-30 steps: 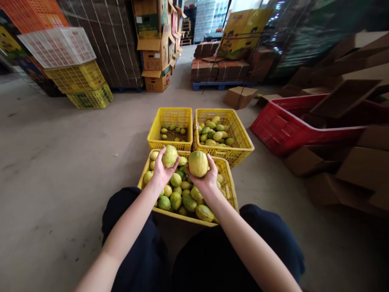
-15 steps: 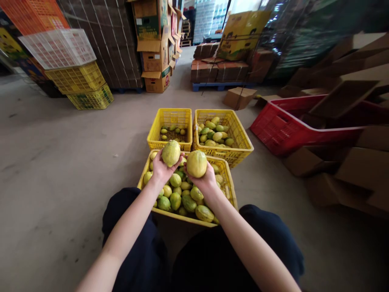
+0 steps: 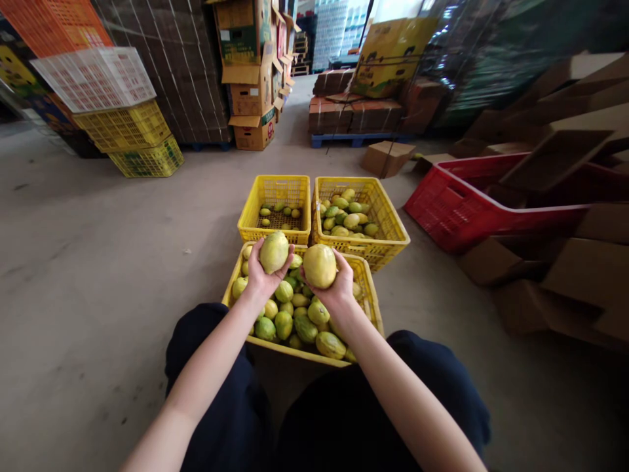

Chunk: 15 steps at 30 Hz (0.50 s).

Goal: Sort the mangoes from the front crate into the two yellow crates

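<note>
Cupping, in the head view, a left papaya-like fruit (image 3: pixel 274 254) and a right papaya-like fruit (image 3: pixel 319 267), the left hand (image 3: pixel 264 280) and right hand (image 3: pixel 340 292) curl beneath and beside them (some fingers are hidden), above the near yellow crate (image 3: pixel 295 352). A loosened grip or tilted palm could let either roll off and bruise against the heaped fruits (image 3: pixel 284 324). Counts: two hands; two held fruits; three yellow crates, including a far-left crate (image 3: pixel 272 234) and a far-right crate (image 3: pixel 366 247); one red crate (image 3: pixel 452 203); heaped fruits overlap, uncountable.
</note>
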Available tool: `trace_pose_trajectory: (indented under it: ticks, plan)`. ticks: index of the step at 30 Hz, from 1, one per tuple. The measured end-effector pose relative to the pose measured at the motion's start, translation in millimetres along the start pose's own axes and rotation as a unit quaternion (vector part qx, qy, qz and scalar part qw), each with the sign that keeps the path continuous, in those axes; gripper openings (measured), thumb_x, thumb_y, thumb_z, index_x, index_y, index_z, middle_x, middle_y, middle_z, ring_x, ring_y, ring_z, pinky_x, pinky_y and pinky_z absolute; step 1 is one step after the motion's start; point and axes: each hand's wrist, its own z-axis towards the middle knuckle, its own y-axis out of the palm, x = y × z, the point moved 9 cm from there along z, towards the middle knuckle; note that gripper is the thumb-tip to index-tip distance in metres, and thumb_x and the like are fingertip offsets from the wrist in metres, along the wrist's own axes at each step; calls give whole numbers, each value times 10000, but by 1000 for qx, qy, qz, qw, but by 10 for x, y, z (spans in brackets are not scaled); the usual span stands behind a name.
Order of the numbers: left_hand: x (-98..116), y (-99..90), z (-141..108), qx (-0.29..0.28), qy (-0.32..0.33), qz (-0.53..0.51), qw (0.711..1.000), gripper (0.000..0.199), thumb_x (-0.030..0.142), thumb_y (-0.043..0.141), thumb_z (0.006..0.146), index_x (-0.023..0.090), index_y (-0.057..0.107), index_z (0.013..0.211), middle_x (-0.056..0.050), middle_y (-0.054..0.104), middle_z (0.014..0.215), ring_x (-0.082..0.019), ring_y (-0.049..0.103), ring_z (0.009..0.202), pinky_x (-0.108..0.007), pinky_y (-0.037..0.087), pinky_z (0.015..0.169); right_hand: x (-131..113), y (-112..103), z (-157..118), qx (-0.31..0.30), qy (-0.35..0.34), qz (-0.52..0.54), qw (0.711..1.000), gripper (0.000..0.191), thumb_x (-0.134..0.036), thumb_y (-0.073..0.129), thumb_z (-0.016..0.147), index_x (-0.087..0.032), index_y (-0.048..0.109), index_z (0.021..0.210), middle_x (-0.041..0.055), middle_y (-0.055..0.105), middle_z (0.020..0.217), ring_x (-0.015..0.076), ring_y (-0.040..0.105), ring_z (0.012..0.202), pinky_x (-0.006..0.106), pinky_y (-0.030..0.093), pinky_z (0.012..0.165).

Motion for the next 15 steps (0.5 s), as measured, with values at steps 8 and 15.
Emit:
trace_pose_trajectory:
  ticks: [8,15]
  plan:
    - [-22,49,-11,-19,19,14,1000,357,344,443,964,226,664,1217,-70,759,1009,-242,734,1004,-344,617,844,44,66,68,-36,39,12,999,252,-319,404,919,-229,639,932,37,715,684,235,709,674,393,620,610]
    - [5,12,7,-32,47,-44,997,375,346,451,942,194,651,1222,-87,750,1047,-259,713,1069,-399,599,923,-16,138,16,-96,24,26,995,291,-343,433,899,-184,670,956,62,731,714,238,713,675,392,623,645]
